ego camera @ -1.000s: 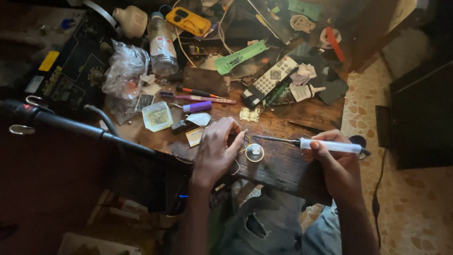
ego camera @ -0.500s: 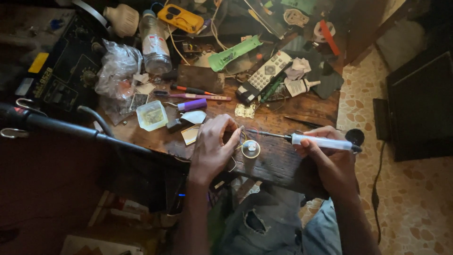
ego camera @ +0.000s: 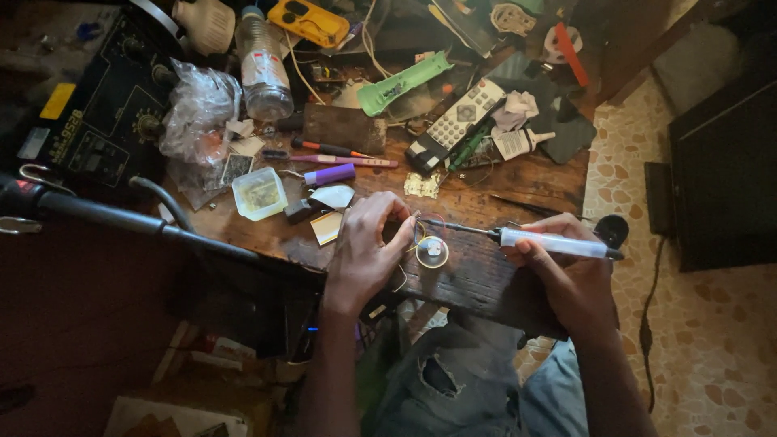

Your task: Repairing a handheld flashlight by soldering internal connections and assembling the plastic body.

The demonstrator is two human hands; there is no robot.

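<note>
The right hand [ego camera: 566, 271] grips the stiff, light iron [ego camera: 550, 241] by its handle while the left hand [ego camera: 364, 247] pinches thin, springy wire [ego camera: 414, 231] near the small, fragile-looking disc [ego camera: 432, 251].

Rough wood bench [ego camera: 502, 279] — plastic-handled iron [ego camera: 550, 241].

Soldering iron [ego camera: 534, 239] tip seemingly edged nearer left fingers [ego camera: 394, 212].

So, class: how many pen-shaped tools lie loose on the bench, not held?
2, perhaps more under the clutter: an orange-and-black one below the dark block, and a pink one just beneath it. The right hand holds the soldering iron.
</note>
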